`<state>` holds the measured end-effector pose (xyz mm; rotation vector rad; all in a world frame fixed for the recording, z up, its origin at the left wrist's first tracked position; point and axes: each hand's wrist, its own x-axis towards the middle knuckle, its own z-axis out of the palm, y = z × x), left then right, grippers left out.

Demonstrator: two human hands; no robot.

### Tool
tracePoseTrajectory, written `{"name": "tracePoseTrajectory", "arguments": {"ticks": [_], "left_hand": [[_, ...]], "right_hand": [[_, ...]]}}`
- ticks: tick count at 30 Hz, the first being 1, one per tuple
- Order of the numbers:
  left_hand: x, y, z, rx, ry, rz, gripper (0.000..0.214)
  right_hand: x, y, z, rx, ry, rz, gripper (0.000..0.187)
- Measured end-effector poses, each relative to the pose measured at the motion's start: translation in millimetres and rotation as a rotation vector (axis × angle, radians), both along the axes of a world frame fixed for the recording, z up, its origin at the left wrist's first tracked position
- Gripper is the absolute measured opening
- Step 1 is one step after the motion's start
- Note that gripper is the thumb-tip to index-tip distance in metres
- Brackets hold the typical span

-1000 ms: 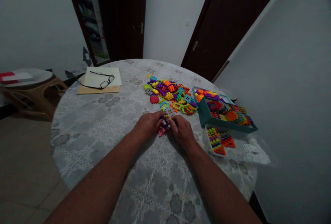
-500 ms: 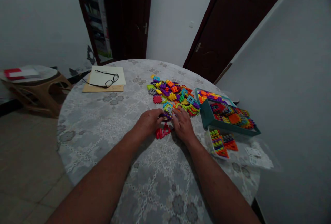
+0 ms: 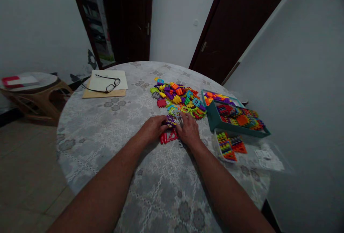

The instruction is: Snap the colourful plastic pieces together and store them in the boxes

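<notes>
My left hand (image 3: 153, 128) pinches the edge of a purple toothed building piece (image 3: 170, 121) with some yellow on it. On the other side, my right hand (image 3: 189, 129) has its fingers curled round a greyish-white piece (image 3: 178, 119) that touches or nearly touches the purple one. Whether the two are joined is too small to tell. Just below the hands lie red building pieces (image 3: 167, 137), one with rounded prongs. Beyond the fingertips is a heap of mixed plastic building pieces (image 3: 177, 98), with a red square piece (image 3: 161, 103) at its near left.
To the right stand a teal box (image 3: 215, 118) of sorted pieces and a clear plastic tub (image 3: 218, 146) holding stacked ones. A clear bag (image 3: 268, 157) lies beside the tub. Glasses (image 3: 110, 87) rest on papers (image 3: 103, 94) at the far left of the round table (image 3: 88, 136).
The purple piece has tilted so more of its face shows, and the greyish-white piece is now visible by my right fingers. The whole view has shifted slightly.
</notes>
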<state>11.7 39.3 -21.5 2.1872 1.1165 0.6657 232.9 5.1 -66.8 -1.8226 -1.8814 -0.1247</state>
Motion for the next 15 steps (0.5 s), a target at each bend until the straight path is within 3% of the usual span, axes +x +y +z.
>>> {"name": "tracePoseTrajectory", "arguments": {"ticks": [4, 10, 15], "left_hand": [[-4.2, 2.6, -0.1, -0.048, 0.002, -0.014, 0.010], [-6.7, 0.6, 7.1, -0.036, 0.018, 0.009, 0.016], [-7.2, 1.2, 6.7, -0.055, -0.003, 0.017, 0.018]], "right_hand": [[6.9, 2.4, 3.2, -0.049, 0.020, 0.045, 0.059], [5.9, 16.2, 16.2, -0.107, -0.012, 0.000, 0.059], [-5.0, 24.3, 15.4, -0.122, -0.045, -0.059, 0.042]]}}
